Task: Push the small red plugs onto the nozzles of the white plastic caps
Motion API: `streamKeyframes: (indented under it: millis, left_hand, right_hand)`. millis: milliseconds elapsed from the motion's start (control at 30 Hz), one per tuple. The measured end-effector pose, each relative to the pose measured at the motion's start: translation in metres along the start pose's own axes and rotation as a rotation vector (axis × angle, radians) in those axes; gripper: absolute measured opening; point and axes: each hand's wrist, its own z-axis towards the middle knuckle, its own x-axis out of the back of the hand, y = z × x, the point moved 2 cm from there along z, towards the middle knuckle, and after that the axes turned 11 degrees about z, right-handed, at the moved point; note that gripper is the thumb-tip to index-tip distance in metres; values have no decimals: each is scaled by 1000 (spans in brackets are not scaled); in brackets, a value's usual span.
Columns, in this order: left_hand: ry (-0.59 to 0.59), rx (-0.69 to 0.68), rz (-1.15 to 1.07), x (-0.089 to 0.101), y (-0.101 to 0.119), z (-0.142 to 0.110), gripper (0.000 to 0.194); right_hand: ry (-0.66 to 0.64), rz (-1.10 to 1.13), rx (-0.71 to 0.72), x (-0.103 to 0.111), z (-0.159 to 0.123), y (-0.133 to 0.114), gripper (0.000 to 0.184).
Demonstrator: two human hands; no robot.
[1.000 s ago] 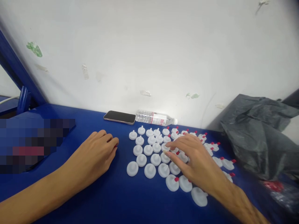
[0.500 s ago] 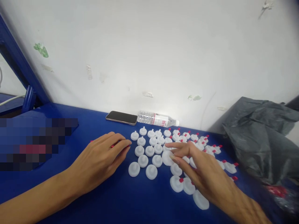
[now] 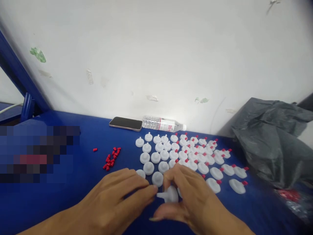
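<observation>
Head view: a pale wall (image 3: 146,58) backs the blue table (image 3: 85,176), with a grey bag (image 3: 271,140) at its right end, a bottle (image 3: 162,124) and a phone (image 3: 125,124) lying along its back edge. Over the table's front part, the right hand (image 3: 193,192) pinches a disc (image 3: 171,195) between thumb and fingers, its nozzle pointing left at the closely bunched fingertips of the left hand (image 3: 114,199), whose grip is unclear. White discs (image 3: 156,157), many red-tipped, spread rightward from mid-table; red caps (image 3: 111,160) lie left of them.
</observation>
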Motion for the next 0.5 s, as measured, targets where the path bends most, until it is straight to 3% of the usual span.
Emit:
streamKeyframes:
  millis: [133,267,400,500]
  left_hand:
    - [-29,-1,-33,-2,9,-3,25]
    - [-65,16,-84,-10,9,-8,23]
    - [28,44,-85,-8,8,-5,26]
    - [92,98,-24,-4,3,-2,27]
  right_hand:
    - [89,115,90,-2,6,-9,59]
    - [111,163,75,-7,6,-12,54]
    - [185,237,38,-14,-3,-12,52]
    - [157,207,-4,-12,-4,-14,40]
